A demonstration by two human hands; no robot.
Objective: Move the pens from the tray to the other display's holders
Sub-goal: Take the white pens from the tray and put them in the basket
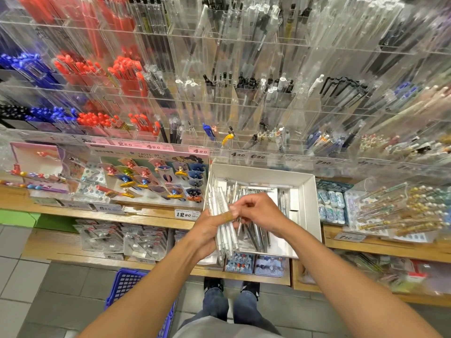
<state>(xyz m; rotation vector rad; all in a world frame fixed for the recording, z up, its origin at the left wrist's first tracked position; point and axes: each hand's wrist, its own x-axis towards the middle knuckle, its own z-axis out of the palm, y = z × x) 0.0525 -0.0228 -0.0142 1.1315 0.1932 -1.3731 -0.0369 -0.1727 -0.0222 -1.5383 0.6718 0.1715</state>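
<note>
A white cardboard tray [308, 191] stands on the wooden shelf with several clear and white pens [256, 234] lying in it. My left hand [207, 232] grips a bundle of white pens [225, 215] over the tray's left side; a tan plaster wraps one finger. My right hand [258, 212] reaches in from the right and pinches at the bundle near its middle. Above and behind rises the clear acrylic display [244, 101] with rows of pen holders, some holding black and clear pens, some nearly bare.
Red and blue pens [122, 69] fill the holders at the left. Clip cards [156, 179] lie left of the tray, eraser packs and patterned pencils [400, 208] right of it. A blue basket [127, 286] stands on the floor by my feet.
</note>
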